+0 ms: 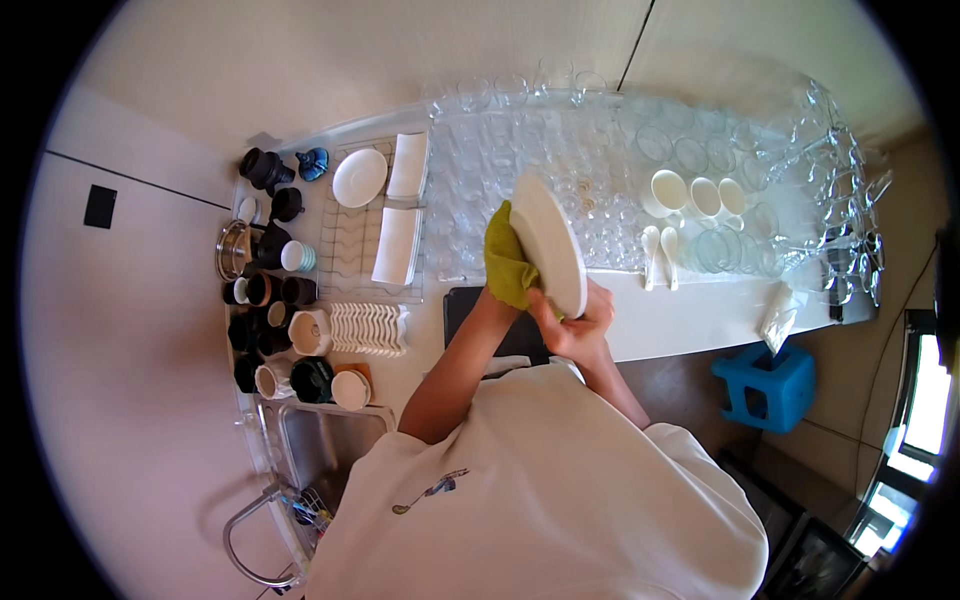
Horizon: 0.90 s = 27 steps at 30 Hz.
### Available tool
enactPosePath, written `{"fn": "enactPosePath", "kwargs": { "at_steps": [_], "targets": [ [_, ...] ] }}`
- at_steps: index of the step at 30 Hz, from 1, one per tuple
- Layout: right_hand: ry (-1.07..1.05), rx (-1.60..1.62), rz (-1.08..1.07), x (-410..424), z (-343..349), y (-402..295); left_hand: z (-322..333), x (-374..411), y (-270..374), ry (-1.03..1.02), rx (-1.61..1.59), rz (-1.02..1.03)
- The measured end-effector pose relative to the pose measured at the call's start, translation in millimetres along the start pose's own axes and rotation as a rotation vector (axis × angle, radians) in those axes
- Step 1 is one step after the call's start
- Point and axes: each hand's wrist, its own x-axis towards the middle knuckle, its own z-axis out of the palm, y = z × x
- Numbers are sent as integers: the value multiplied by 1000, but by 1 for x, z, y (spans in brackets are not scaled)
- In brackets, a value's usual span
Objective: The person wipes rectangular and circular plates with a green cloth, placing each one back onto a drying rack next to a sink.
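Observation:
A white plate [551, 244] is held up, tilted nearly on edge, above the front of the counter. My right hand [574, 322] grips its near rim, fingers behind and thumb in front. A yellow-green cloth [506, 259] lies against the plate's left face. My left hand [517, 292] is mostly hidden under this cloth and presses it to the plate; its fingers cannot be seen. Below the hands a black mat or tray [461, 315] lies partly covered by my arms.
Many clear glasses [502, 150] crowd the back of the counter. White mugs [667, 193] and spoons [670, 259] stand right. Left are a wire rack [349, 255] with white dishes, dark cups [262, 289] and a steel sink [330, 442]. A blue stool [787, 386] is lower right.

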Motion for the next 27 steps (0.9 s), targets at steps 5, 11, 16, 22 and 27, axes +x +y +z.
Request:
{"fn": "enactPosePath", "kwargs": {
  "at_steps": [5, 11, 16, 22, 27],
  "targets": [
    [155, 623, 540, 1, -8, 4, -6, 0, -9, 418, 347, -163],
    [-63, 492, 796, 21, -36, 13, -5, 13, 36, 156, 357, -419],
    [-200, 198, 583, 28, -35, -2, 9, 16, 27, 187, 335, -158],
    [-27, 292, 638, 10, -29, 6, 20, 30, 50, 124, 734, -19],
    [260, 461, 619, 8, -26, 3, 7, 20, 25, 182, 184, -151]
  ]
}}
